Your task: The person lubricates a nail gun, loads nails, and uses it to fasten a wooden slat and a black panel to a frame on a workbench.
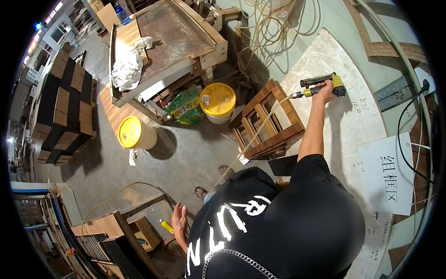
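A yellow-and-black pneumatic nail gun, gripped by its handle, points crosswise over the far part of the pale marble-patterned tabletop, yellow head toward the right edge.

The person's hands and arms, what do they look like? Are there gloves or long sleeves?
The bare right hand and bare left hand wear no gloves. The right forearm is uncovered below a short black fabric sleeve, part of a black shirt with big white lettering. The left sleeve is hidden.
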